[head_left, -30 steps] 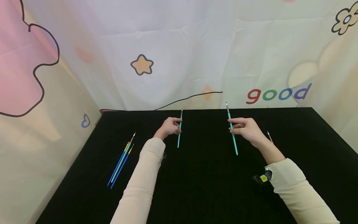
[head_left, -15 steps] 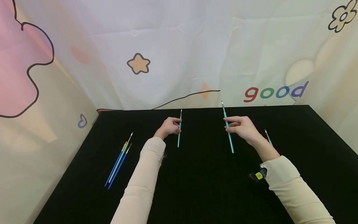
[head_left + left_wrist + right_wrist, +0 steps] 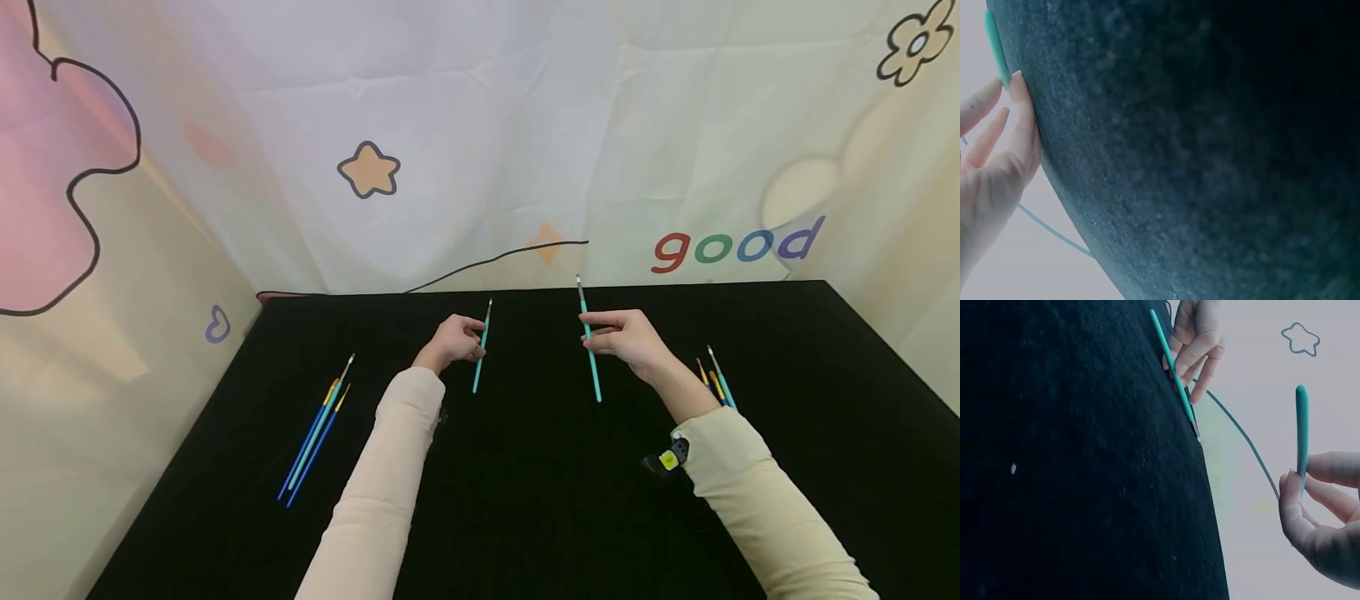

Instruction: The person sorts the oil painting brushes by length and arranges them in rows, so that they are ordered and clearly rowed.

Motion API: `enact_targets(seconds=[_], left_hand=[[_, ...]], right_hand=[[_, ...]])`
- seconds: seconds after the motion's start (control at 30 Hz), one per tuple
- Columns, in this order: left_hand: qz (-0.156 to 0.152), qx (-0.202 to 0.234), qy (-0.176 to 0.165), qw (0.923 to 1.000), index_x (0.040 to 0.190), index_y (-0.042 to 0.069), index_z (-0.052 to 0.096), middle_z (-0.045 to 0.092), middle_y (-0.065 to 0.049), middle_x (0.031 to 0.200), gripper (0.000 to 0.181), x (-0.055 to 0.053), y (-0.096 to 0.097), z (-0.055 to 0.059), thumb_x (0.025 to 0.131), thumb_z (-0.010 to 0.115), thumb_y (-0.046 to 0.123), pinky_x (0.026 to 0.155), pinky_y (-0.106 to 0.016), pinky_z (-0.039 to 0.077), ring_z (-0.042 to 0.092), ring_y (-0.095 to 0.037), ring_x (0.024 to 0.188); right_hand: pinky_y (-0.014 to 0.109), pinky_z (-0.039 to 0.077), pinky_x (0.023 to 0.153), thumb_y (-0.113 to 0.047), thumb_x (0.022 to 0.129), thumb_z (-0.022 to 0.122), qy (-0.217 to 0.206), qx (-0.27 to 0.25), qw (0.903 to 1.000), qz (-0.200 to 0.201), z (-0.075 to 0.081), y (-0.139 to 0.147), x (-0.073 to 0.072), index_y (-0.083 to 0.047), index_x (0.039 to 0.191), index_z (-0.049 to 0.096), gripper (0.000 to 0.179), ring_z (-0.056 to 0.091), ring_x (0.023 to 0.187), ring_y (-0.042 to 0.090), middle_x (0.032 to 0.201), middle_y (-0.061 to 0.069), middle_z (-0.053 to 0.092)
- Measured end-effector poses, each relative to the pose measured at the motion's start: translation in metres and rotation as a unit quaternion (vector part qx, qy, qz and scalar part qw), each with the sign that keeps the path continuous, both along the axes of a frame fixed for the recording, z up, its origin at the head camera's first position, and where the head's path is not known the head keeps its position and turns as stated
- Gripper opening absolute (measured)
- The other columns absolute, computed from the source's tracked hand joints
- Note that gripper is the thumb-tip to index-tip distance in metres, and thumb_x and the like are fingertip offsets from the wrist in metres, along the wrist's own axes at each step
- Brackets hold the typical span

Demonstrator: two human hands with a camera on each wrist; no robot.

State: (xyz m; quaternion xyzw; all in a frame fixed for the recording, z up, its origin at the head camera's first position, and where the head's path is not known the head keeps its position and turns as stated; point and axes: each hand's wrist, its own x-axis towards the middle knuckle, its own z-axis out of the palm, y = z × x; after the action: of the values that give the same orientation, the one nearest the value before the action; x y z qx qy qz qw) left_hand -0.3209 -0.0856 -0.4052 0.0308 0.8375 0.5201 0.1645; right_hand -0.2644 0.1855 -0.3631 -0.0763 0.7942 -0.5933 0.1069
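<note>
Clock: read over my head view, 12 at the top, 6 nearest me.
My left hand (image 3: 454, 339): just off centre towards 7 o'clock, fingers clamped on the first teal paintbrush (image 3: 483, 337).
First teal paintbrush: bristle end a little past 12 o'clock, handle end a little past 6; I can't tell whether it touches the black tabletop (image 3: 525, 500).
My right hand (image 3: 628, 340): between 3 and 4 o'clock, fingertips clamped on the second teal paintbrush (image 3: 593, 364).
Second teal paintbrush: also between 3 and 4, leaning the other way, bristle end between 11 and 12, its tip showing against the printed cloth (image 3: 487, 125).
Gap: my hands are apart, with tabletop showing between the two brushes.
Brushes at 8 o'clock: a third teal paintbrush (image 3: 321, 423) lies between two blue paintbrushes (image 3: 306, 442), all close together, bristle ends towards 1.
Brushes beyond my right forearm: between 3 and 4 o'clock, a fourth teal paintbrush (image 3: 723, 382) beside two more blue paintbrushes (image 3: 717, 388), bristle ends towards 11; my right sleeve (image 3: 772, 500) hides their lower parts.
Cuff: a small black device (image 3: 679, 451) with a yellow patch at my right wrist.
Cloth print: an orange star (image 3: 369, 169) between 10 and 11, a flower (image 3: 930, 42) at 2.
</note>
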Motion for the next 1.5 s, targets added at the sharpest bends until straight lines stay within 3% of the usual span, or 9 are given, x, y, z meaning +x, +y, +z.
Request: enact_targets(seconds=[0.27, 0.5, 0.73, 0.8, 1.1, 1.5], left_hand=[[0.003, -0.003, 0.024, 0.9997, 0.125, -0.004, 0.051, 0.054, -0.012, 0.082, 0.046, 0.003, 0.002, 0.000, 0.080, 0.059, -0.012, 0.072, -0.031, 0.053, 0.064, -0.024, 0.076], [0.000, -0.009, 0.020, 0.9998, 0.124, -0.003, 0.053, 0.056, -0.011, 0.077, 0.044, 0.007, 0.000, 0.001, 0.080, 0.060, -0.010, 0.071, -0.030, 0.053, 0.065, -0.023, 0.075], [0.004, -0.008, 0.019, 0.9998, 0.121, -0.003, 0.056, 0.057, -0.012, 0.077, 0.042, 0.006, 0.002, -0.001, 0.080, 0.061, -0.010, 0.063, -0.027, 0.054, 0.063, -0.018, 0.064], [0.003, -0.011, 0.020, 0.9997, 0.122, -0.003, 0.055, 0.056, -0.012, 0.077, 0.044, 0.006, 0.002, -0.001, 0.079, 0.061, -0.010, 0.063, -0.027, 0.054, 0.063, -0.018, 0.064], [-0.014, 0.020, -0.004, 0.9997, 0.129, -0.001, 0.048, 0.043, -0.007, 0.081, 0.057, 0.007, -0.003, -0.001, 0.076, 0.064, -0.012, 0.072, -0.030, 0.053, 0.054, -0.014, 0.065], [-0.009, 0.015, -0.012, 0.9998, 0.129, 0.002, 0.049, 0.042, -0.008, 0.086, 0.059, 0.007, -0.003, -0.002, 0.075, 0.066, -0.011, 0.073, -0.030, 0.052, 0.051, -0.016, 0.068]], right_hand=[[0.034, 0.047, 0.085, 0.006, 0.088, 0.050, -0.007, -0.018, 0.9998, 0.003, -0.004, -0.014, -0.008, 0.012, 0.128, 0.043, 0.041, 0.054, 0.107, 0.034, 0.126, 0.032, 0.043], [0.034, 0.047, 0.086, 0.006, 0.087, 0.052, -0.022, -0.028, 0.9994, 0.000, -0.009, -0.027, -0.013, 0.012, 0.128, 0.042, 0.042, 0.059, 0.091, 0.015, 0.128, 0.031, 0.042], [0.037, 0.046, 0.087, 0.007, 0.086, 0.054, -0.021, -0.032, 0.9993, 0.001, -0.013, -0.040, -0.018, 0.012, 0.127, 0.044, 0.043, 0.056, 0.103, 0.030, 0.130, 0.029, 0.041], [0.037, 0.047, 0.087, 0.007, 0.085, 0.054, -0.021, -0.027, 0.9994, 0.000, -0.014, -0.044, -0.019, 0.012, 0.127, 0.045, 0.043, 0.058, 0.099, 0.028, 0.130, 0.028, 0.042], [0.035, 0.049, 0.083, 0.008, 0.084, 0.054, -0.031, -0.011, 0.9994, -0.002, -0.017, -0.056, -0.023, 0.009, 0.127, 0.047, 0.043, 0.060, 0.088, 0.017, 0.131, 0.024, 0.043], [0.033, 0.049, 0.082, 0.010, 0.083, 0.054, -0.049, -0.021, 0.9986, -0.008, -0.018, -0.065, -0.030, 0.008, 0.129, 0.044, 0.047, 0.059, 0.089, 0.019, 0.133, 0.025, 0.039]])
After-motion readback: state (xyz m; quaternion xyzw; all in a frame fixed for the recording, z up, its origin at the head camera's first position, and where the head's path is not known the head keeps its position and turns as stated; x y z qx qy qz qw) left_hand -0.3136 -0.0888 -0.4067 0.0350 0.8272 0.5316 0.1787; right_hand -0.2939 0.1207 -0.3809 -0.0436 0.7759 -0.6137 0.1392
